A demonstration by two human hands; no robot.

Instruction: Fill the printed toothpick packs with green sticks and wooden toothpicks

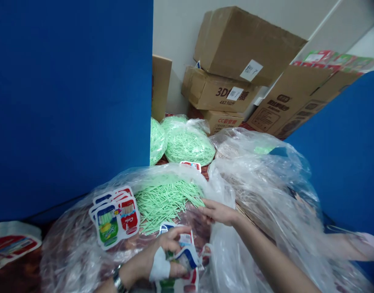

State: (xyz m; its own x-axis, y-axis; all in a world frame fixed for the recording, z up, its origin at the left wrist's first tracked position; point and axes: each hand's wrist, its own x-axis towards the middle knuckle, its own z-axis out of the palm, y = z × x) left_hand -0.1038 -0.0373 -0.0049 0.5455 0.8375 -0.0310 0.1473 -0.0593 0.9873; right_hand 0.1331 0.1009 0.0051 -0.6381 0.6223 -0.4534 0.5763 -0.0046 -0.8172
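Plastic bag [83, 228] in front of us holds a heap of green sticks [165, 199] and printed packets [116, 219]. Our left grip [171, 252] clenches one small packet [185, 254]; our right grip [219, 211], fingers loosely spread, touches the sticks. Two more bags of green sticks [187, 142] sit behind, before stacked cardboard boxes [235, 61].

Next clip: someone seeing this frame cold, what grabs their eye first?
Probably the heap of pale green sticks in an open clear plastic bag at centre, with the right hand reaching its edge. Just below, the left hand grips a printed packet, and a fan of similar packets lies to the left. A tall blue partition fills the left side, with stacked cardboard boxes behind.
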